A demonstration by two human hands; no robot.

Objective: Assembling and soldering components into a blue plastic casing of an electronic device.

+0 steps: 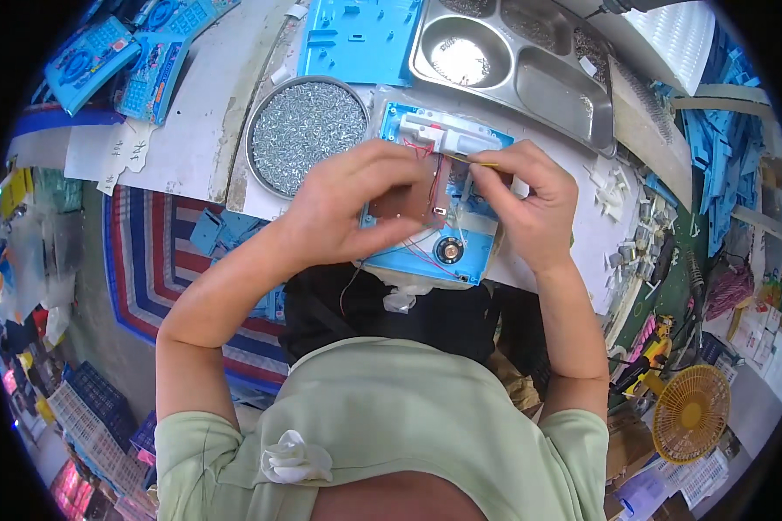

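A blue plastic casing (480, 227), open side up, lies at the table edge in front of me, with a white plastic part, thin wires and a small round black speaker (450, 250) in it. My left hand (356, 204) curls round a brown circuit board (408, 207) over the casing's left half, thumb below and fingers above. Red and dark wires run beside the board. Between thumb and forefinger, my right hand (530, 195) pinches a thin yellowish stick-like tool (485, 164). Its tip points left toward the wires and white part; its exact kind is unclear.
A round metal tin (308, 135) full of small screws stands left of the casing. Behind are a blue plastic panel (356, 43) and a compartmented steel tray (565, 95). Small white and metal parts (639, 247) lie at right; blue packages (139, 65) sit far left.
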